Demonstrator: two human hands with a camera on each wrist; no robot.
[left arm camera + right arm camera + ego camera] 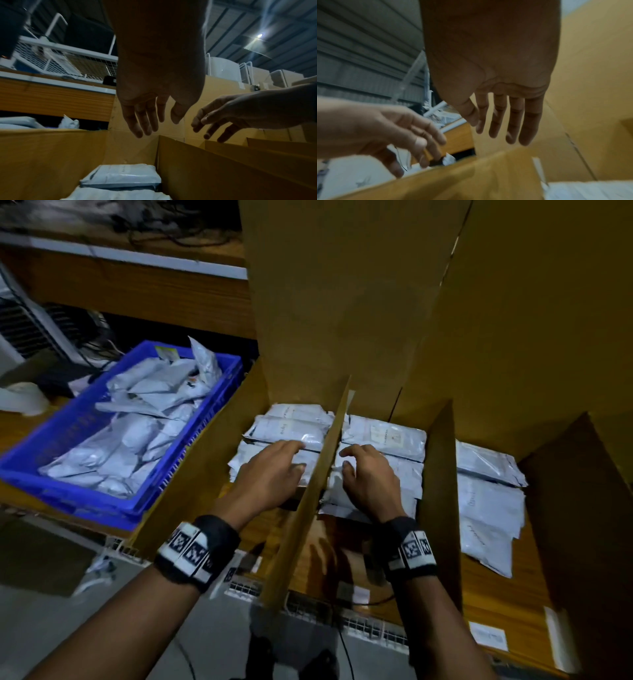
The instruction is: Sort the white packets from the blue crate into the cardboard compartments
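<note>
A blue crate [30, 470] at the left holds several loose white packets [137, 433]. To its right stands a cardboard box split by dividers [318, 484] into compartments. White packets [287, 426] are stacked in the left compartment, with my left hand [274, 470] hovering over them, fingers straight and holding nothing. My right hand [366, 474] hangs over the packets [394, 440] in the middle compartment, fingers relaxed and empty. The wrist views show the left hand [150, 121] and the right hand [503, 127] both open above the cardboard. More packets [486, 501] lie in the right compartment.
The box's tall back flaps [342, 302] rise behind the compartments. A wooden shelf [137, 289] with cables runs behind the crate. A white wire rack edge [359, 625] lies below the box front, and a dark mat [37, 556] sits on the floor at lower left.
</note>
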